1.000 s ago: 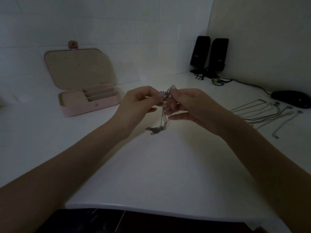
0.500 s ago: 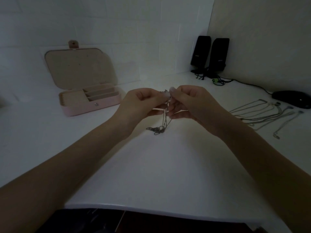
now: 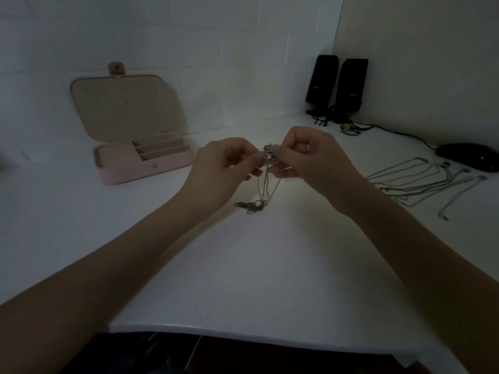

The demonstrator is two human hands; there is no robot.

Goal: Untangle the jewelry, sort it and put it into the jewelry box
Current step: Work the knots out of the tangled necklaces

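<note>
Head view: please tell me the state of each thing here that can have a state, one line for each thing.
Jewelry box: open, lid upright, compartments look empty.
Tangled chains: pinched at the top by both hands, lower end bunched on the table.
Left hand: pinches the tangle.
Right hand: pinches the tangle.
Sorted chains: laid out apart on the table, right side.
Speakers: upright by the wall.
</note>
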